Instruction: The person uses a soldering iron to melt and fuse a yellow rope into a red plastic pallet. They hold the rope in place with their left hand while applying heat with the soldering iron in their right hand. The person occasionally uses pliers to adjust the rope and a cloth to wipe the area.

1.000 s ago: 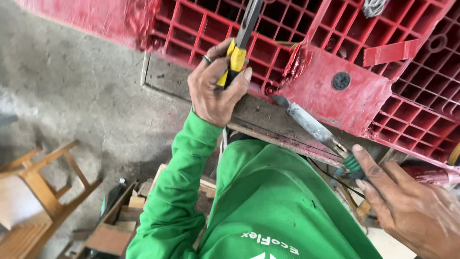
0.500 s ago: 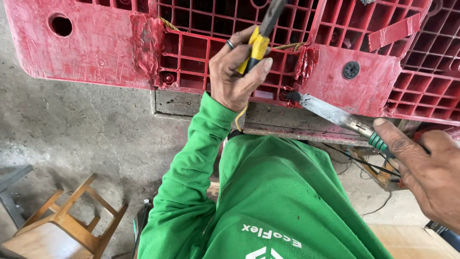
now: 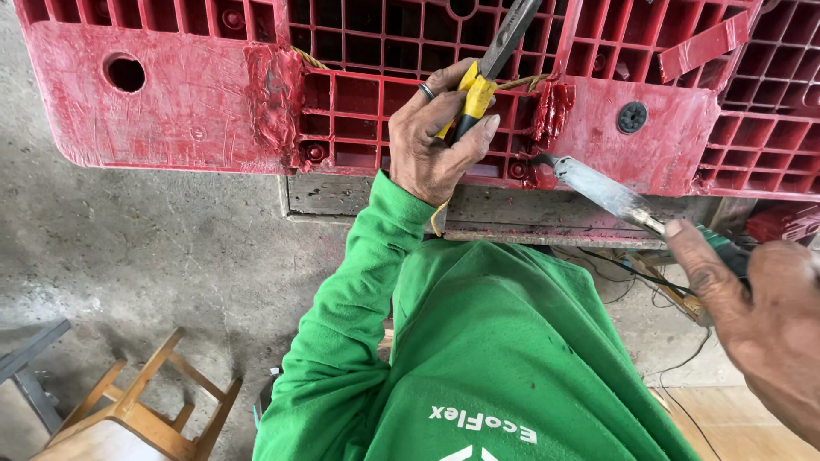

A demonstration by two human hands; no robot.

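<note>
— Close up, what are your two hands on at the red plastic pallet (image 3: 196, 111)?

— Left hand (image 3: 440, 141) has its grip wrapped tight round the yellow-handled pliers (image 3: 478, 90), nose up against the pallet's open grid, just left of the melted seam (image 3: 551, 115). Right hand (image 3: 760, 316) has its grip closed on the green handle of a flat-bladed iron (image 3: 611, 195), tip touching the pallet at the foot of that seam.

— How do those things handle?

— Pliers feel stiff and solid, I'd judge; best taken low on the sleeved handles. The iron I'd keep by its handle only, as the blade looks scorched. The pallet looks rigid and heavy, brittle where cracked.

— Anything in the pallet's cells?

— Nothing that I can see, only yellowish cord (image 3: 312, 60) threaded across the grid above the pliers. A wooden stool (image 3: 145, 410) stands on the concrete floor (image 3: 154, 248), well below the pallet.
</note>
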